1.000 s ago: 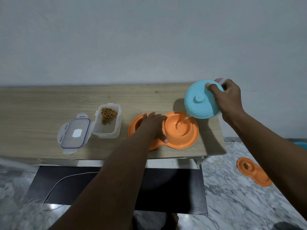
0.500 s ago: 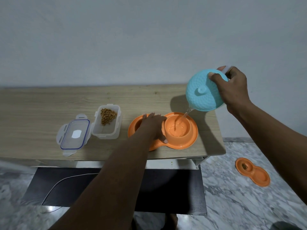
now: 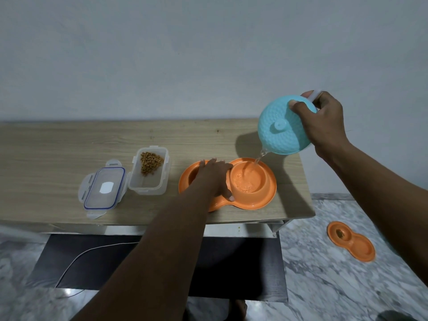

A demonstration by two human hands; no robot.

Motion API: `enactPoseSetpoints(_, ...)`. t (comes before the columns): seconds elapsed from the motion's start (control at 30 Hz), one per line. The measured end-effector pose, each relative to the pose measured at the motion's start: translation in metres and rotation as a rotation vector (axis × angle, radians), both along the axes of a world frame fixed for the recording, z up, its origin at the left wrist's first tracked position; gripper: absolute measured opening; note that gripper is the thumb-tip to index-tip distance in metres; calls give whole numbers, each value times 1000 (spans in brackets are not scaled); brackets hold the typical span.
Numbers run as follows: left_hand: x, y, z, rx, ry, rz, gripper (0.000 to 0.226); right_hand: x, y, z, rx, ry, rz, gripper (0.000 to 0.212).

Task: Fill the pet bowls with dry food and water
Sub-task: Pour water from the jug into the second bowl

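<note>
Two bare hands are seen from above, working at a long table with a pale wood-grain top (image 3: pixel 58 144) set against a plain grey wall (image 3: pixel 185 54). An orange plastic double pet bowl (image 3: pixel 266 200), shaped like a figure eight, lies near the table's right end. The left hand (image 3: pixel 215 176) is laid flat, palm down and fingers spread, over the bowl's left cup and middle ridge; nothing is gripped by it, the bowl is only pressed down. The left cup is mostly hidden under this hand, so its contents cannot be told.

A turquoise plastic jug with a dimpled lid (image 3: pixel 281 132) is held tilted above and to the right of the bowl by the right hand (image 3: pixel 322 121), whose fingers are closed around a pale handle while the thumb is pressed on the lid's rim. A thin stream of water (image 3: pixel 260 157) is poured from the jug's spout into the bowl's right cup, where rippled water is already gathered.

A clear rectangular plastic container (image 3: pixel 148 179), open and partly filled with brown dry kibble (image 3: pixel 150 162), is placed to the left of the bowl, apart from it. Its clear lid with a blue seal and side clips (image 3: pixel 102 188) is laid flat just beside the container on the left.

A second orange double bowl (image 3: pixel 352 242) is seen on the grey marbled floor (image 3: pixel 335 286) to the right, with a little brown food in one cup. A white cable (image 3: pixel 76 260) is trailed across a dark panel below the table.
</note>
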State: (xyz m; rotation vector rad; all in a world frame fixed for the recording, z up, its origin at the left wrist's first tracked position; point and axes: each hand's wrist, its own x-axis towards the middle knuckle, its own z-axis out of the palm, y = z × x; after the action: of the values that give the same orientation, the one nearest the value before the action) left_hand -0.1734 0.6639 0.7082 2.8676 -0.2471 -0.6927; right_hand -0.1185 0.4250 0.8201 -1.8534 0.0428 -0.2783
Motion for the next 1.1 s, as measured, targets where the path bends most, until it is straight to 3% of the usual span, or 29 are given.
enactPoseSetpoints(0.43, 0, -2, 1, 45, -3, -18, 111, -1, 6, -35, 36, 99, -1, 38)
enactPoseSetpoints(0.7, 0, 0, -3, 25, -14, -18, 112, 7, -2, -48, 339, 287, -104, 17)
enactPoseSetpoints(0.9, 0, 0, -2, 20, 5, -6, 114, 20, -4, -47, 509, 414, -180, 35)
enactPoseSetpoints(1.1, -1, 0, -3, 8, -7, 12, 113, 34, 12, -43, 638, 455, -237, 19)
